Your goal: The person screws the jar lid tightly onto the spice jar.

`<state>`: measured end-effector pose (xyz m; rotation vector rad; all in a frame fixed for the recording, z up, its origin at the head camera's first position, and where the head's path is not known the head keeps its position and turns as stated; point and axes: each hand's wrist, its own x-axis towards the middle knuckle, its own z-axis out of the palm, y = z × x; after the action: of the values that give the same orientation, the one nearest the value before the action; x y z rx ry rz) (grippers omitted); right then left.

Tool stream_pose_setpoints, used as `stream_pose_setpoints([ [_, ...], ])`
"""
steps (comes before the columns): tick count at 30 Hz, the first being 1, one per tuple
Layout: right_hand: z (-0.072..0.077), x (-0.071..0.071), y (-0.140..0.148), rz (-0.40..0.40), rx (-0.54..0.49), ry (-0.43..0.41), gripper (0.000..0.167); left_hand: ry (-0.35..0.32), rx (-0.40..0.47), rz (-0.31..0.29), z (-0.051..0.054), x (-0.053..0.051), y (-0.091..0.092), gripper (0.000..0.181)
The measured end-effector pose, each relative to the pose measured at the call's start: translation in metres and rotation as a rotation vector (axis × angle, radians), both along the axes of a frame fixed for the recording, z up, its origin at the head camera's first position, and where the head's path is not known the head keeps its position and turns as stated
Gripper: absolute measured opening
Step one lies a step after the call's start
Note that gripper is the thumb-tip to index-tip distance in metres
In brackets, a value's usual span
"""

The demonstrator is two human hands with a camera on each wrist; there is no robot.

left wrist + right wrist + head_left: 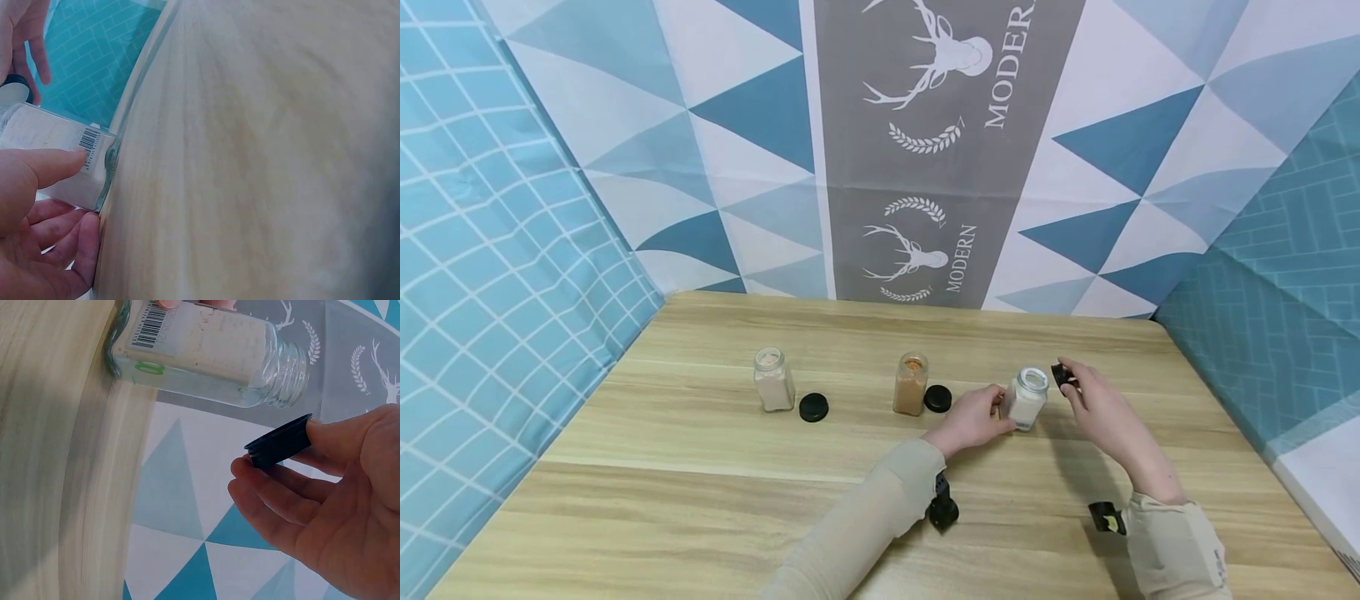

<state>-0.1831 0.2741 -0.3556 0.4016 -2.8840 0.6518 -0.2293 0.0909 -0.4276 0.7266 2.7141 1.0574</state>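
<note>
The left wrist view crops the jar (53, 132) (the lid (15, 92) too).

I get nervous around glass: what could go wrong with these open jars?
The uncovered jar the left fingers hold might tip and spill. The black lid pinched in the right fingers could slip and drop. The open orange-brown jar stands nearby, so a careless sweep might topple it.

Right jar (1027, 404) is showing off-white contents, black-and-white barcode (150, 325), green mark (149, 367). Left jar (774, 386) is showing cream-white, middle jar (910, 390) orange-brown. Lids (281, 442) are showing plain black, sleeves (865, 517) beige. Desk (685, 525) is showing yellow-brown wood grain. Back cloth (752, 125) is showing blue-white triangles, grey strip (925, 179) with white deer heads (958, 57); left cloth (490, 250), white grid on light blue; right cloth (1262, 333), teal herringbone.
</note>
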Motion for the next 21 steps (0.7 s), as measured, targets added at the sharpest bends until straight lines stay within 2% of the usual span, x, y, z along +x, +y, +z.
stream_pose_setpoints([
  [16,0.0046,0.0043,-0.0043,0.001,-0.046,0.041,0.043,0.002,0.001,-0.002,0.0013,0.0005,-0.0003,0.045],
  [21,0.0049,0.0057,-0.0063,0.015,-0.065,0.079,0.042,-0.012,0.001,0.001,0.0021,0.0014,-0.0003,0.046],
])
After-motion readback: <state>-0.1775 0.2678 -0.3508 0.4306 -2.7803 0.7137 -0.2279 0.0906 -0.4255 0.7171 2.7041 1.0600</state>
